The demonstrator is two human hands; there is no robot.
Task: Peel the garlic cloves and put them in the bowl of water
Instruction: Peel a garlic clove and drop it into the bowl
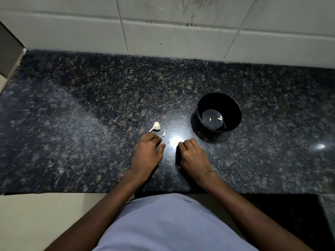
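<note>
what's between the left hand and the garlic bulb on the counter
In the head view, one loose garlic clove lies just beyond the left hand, to the right of the garlic bulb. The rest of that stretch is bare granite counter.

Polished stone, glossy bowl.
The speckled granite countertop (90, 124) shines glossy; the black bowl (233, 105) looks smooth and shiny; the garlic bulb (156, 126) wears dry papery skin.
</note>
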